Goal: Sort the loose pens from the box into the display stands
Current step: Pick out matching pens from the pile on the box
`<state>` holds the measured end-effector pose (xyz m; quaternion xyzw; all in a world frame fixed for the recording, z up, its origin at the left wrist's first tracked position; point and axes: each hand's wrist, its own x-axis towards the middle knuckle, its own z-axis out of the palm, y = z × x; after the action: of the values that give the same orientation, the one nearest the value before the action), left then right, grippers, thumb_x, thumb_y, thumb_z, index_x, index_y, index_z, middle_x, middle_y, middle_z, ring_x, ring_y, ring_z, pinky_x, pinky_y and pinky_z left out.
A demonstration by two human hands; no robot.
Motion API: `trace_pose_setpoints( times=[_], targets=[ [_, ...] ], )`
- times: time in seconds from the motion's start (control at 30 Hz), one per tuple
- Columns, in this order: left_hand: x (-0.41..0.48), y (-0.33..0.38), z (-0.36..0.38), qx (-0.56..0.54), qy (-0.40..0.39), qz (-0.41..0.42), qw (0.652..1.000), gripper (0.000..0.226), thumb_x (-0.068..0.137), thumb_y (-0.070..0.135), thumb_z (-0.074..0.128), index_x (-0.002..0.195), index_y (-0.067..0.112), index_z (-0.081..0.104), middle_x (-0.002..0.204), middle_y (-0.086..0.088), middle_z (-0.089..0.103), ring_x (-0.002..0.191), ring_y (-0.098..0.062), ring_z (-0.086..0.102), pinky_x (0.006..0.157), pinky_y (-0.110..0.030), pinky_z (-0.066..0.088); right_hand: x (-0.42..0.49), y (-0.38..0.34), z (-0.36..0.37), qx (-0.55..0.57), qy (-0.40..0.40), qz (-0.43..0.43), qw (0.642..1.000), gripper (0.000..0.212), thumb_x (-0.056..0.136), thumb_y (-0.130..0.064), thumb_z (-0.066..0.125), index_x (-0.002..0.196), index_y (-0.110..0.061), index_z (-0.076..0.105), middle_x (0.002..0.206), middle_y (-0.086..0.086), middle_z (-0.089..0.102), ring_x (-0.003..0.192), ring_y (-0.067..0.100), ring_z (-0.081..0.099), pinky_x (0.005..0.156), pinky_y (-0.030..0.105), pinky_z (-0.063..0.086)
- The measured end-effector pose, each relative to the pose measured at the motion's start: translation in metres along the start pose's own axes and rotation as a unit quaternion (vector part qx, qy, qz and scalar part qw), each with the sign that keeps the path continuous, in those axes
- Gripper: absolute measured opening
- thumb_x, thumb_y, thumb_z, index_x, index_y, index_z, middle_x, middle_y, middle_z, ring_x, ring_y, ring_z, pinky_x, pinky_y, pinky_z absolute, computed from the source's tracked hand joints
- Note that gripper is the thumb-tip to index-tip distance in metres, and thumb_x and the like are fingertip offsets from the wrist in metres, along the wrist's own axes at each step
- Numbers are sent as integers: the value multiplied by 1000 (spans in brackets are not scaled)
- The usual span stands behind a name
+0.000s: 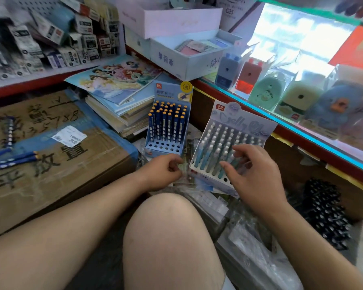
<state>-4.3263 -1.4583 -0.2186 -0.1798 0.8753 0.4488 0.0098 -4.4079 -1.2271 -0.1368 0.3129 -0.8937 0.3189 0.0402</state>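
Spreading right hand [254, 176] over the front rows of the pale stand [237, 130], fingers [242, 150] loose, gripping nothing. Curling left hand [166, 170] at the foot of the blue stand [166, 146]; possibly pinching something, cannot tell. Stands side by side, apart. Loose pens [11, 160] lying on the carton [61, 181], far left.

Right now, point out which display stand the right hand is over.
The pale stand with light blue pens, the right-hand one: the right hand spreads its fingers over its front rows. The other stand holds dark blue, orange-tipped pens.
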Motion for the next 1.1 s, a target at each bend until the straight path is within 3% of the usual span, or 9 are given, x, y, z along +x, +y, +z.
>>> trace_pose_setpoints(
  times=[0.13, 0.27, 0.37, 0.5, 0.63, 0.77, 0.87, 1.0, 1.1],
  targets=[
    [-32, -2, -34, 3, 45, -12, 999, 28, 92, 30, 73, 117, 28, 63, 99, 5, 68, 90, -12, 67, 89, -37, 57, 4, -26, -1, 27, -44, -66, 996, 51, 83, -47, 70, 130, -34, 55, 119, -19, 51, 112, 5, 52, 96, 36, 54],
    [-77, -5, -82, 14, 118, -15, 993, 47, 88, 36, 77, 131, 26, 59, 112, 7, 63, 102, -10, 64, 97, -39, 56, 18, -70, 10, 75, -125, -157, 977, 70, 82, -50, 74, 145, -39, 44, 138, -18, 43, 126, 2, 44, 108, 28, 42],
    [-123, -5, -127, 43, 181, -23, 982, 71, 81, 50, 79, 143, 32, 48, 131, 9, 54, 119, -6, 55, 101, -31, 49, 33, -110, 28, 117, -189, -220, 950, 82, 79, -54, 77, 149, -43, 36, 145, -17, 36, 134, 3, 41, 114, 34, 42],
    [-186, -18, -179, 14, 222, -57, 973, 100, 65, 65, 81, 150, 42, 33, 147, 16, 43, 134, -2, 45, 109, -36, 45, 50, -170, 56, 129, -280, -262, 915, 95, 70, -71, 72, 151, -49, 27, 148, -18, 31, 136, 6, 41, 110, 43, 47],
    [-230, -41, -211, -4, 282, -93, 955, 107, 62, 63, 81, 152, 38, 30, 148, 12, 42, 135, -7, 46, 105, -35, 46, 59, -226, 90, 133, -338, -290, 885, 96, 72, -63, 76, 153, -41, 30, 152, -12, 33, 131, 10, 48, 105, 44, 50],
    [-257, -63, -235, -16, 325, -118, 938, 113, 57, 61, 86, 152, 35, 30, 146, 9, 45, 132, -8, 50, 107, -34, 44, 58, -272, 128, 204, -376, -263, 865, 102, 61, -62, 79, 151, -38, 36, 150, -8, 42, 125, 10, 56, 98, 41, 56],
    [-269, -82, -251, -34, 356, -139, 924, 108, 61, 52, 90, 151, 31, 33, 142, 6, 48, 127, -10, 55, 103, -32, 47, 55, -296, 160, 210, -394, -251, 859, 94, 70, -54, 83, 150, -35, 39, 144, -6, 46, 124, 12, 58, 97, 40, 56],
    [-279, -102, -259, -73, 402, -131, 903, 84, 74, 41, 87, 144, 25, 44, 131, 4, 57, 111, -8, 65, 89, -25, 53, 50, -315, 207, 165, -407, -258, 861, 83, 76, -46, 85, 147, -30, 44, 131, -7, 53, 118, 11, 58, 98, 33, 52],
    [-282, -117, -261, -93, 416, -136, 894, 68, 77, 39, 86, 134, 23, 54, 120, 3, 64, 100, -11, 69, 88, -30, 58, 50, -320, 240, 99, -382, -274, 877, 61, 83, -40, 82, 135, -24, 56, 117, -9, 58, 110, 10, 57, 94, 29, 51]
  ],
)
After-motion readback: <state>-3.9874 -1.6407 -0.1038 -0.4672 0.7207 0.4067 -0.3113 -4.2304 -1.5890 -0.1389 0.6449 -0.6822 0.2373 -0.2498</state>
